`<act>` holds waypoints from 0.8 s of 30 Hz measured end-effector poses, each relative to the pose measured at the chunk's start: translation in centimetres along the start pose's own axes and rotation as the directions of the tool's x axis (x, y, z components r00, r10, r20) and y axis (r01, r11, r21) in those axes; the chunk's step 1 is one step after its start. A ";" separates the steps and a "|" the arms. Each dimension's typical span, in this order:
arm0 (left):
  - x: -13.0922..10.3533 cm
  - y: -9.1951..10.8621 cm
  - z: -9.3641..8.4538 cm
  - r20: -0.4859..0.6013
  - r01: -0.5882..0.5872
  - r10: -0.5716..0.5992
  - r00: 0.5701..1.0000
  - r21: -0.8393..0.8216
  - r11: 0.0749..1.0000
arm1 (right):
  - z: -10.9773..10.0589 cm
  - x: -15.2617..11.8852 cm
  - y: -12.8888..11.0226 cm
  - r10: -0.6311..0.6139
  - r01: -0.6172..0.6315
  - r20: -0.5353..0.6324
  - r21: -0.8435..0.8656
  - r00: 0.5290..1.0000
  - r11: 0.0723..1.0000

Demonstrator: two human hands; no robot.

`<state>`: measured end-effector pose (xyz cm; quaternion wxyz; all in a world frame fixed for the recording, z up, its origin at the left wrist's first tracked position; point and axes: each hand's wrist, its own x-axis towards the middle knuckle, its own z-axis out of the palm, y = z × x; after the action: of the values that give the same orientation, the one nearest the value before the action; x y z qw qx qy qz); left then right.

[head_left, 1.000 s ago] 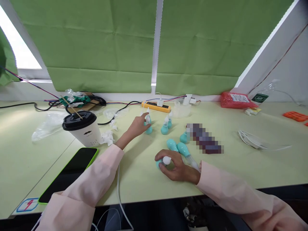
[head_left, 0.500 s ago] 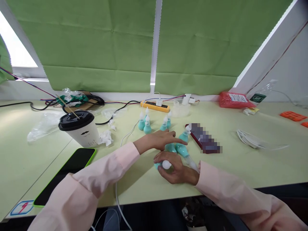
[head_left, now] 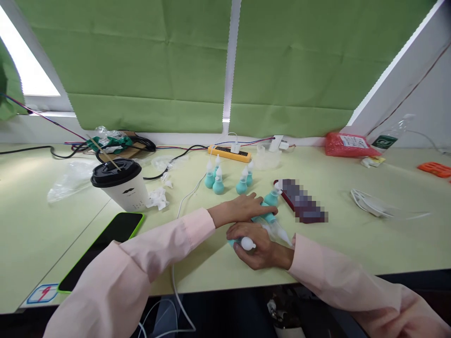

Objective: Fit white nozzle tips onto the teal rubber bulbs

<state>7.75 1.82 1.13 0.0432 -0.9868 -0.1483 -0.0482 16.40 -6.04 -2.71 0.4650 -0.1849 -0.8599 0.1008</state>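
My right hand [head_left: 260,246] is wrapped round a teal bulb syringe [head_left: 248,243]; its whitish tip points up between thumb and fingers, and most of the bulb is hidden. Just beyond it, my left hand [head_left: 244,208] reaches across with fingers stretched out, the fingertips over a teal bulb syringe [head_left: 269,217] that lies on its side, clear tip toward my right sleeve. Its thumb is out of sight. Another bulb syringe [head_left: 272,197] stands just past those fingers. Farther back, several more bulb syringes [head_left: 218,187] stand upright in two small clusters, tips up.
Left are a lidded paper cup [head_left: 123,188] with a stirrer and a black phone [head_left: 102,251] in a green case. A dark red object [head_left: 299,202], partly pixelated, lies right of the bulbs. Behind sits a yellow power strip [head_left: 229,154]; a white cable [head_left: 179,206] crosses the table.
My left hand has shifted slightly, its fingers now coming down over the lying bulb syringe. My right hand keeps its hold. The whole view has shifted a little.
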 end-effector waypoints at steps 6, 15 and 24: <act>-3.4 -1.3 -1.5 -0.096 0.296 -0.327 0.940 -0.241 0.924 | 0.3 -0.4 0.1 0.005 -0.003 -0.034 0.057 0.999 0.998; -9.7 -3.6 -0.3 -0.315 0.565 -0.836 0.448 -0.625 0.538 | -1.6 1.4 3.4 0.315 -0.352 -0.266 -0.104 0.911 0.930; -8.4 -4.6 2.3 -0.382 0.666 -0.848 0.368 -0.528 0.527 | -0.6 1.8 6.2 0.493 -0.518 -0.209 -0.089 0.845 0.851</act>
<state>-1.37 4.00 -1.76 -0.0818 -0.7258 -0.5588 -0.3928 17.41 0.37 -3.19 0.4826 -0.4461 -0.7403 0.1416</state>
